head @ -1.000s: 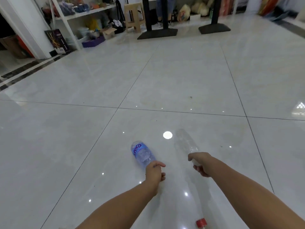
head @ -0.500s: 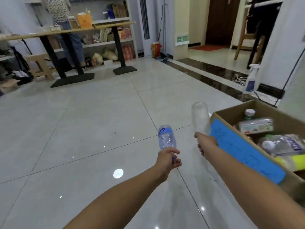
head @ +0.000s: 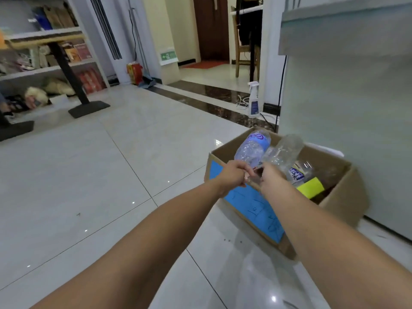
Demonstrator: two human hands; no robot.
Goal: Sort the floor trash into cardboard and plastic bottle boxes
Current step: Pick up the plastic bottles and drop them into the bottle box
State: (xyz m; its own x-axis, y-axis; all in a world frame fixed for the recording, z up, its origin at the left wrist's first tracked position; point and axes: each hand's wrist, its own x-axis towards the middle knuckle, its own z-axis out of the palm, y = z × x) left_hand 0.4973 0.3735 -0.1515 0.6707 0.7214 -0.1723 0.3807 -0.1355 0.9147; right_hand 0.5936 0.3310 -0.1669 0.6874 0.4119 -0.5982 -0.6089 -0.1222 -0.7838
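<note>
Head view, only cam. Both arms are reaching fwd over the near wall of the cardboard box [head: 338,204], which is sitting on the tiled floor [head: 89,175] right against a pale cabinet wall [head: 345,130].

L hand [head: 233,175] is gripping the neck end of a blue-label bottle [head: 253,148]; fingers are curled tight around it, knuckles up. Bottle body is pointing up and away, hanging above the box's far-left corner. R hand [head: 270,177] is holding a clear bottle [head: 283,152], no label showing, likewise by the neck end; fingers are wrapping under and mostly hidden, so exact pinch cannot be told. The two bottles are lying side by side, appearing to touch at mid-body. The hands are close together, nearly meeting.

Box interior: more plastic is lying inside, incl. a bottle with a white-blue label [head: 295,175] and a yellow-green item [head: 311,187], both partly blocked by the R forearm. A blue paper sheet [head: 252,208] with handwriting is covering the box's near outer face.

Surroundings: a spray bottle [head: 254,101] is standing on the dark floor strip beyond the box, cables beside it. A black table base [head: 89,109] and shelving [head: 44,63] are occupying far left. Frame is slightly motion-blurred.
</note>
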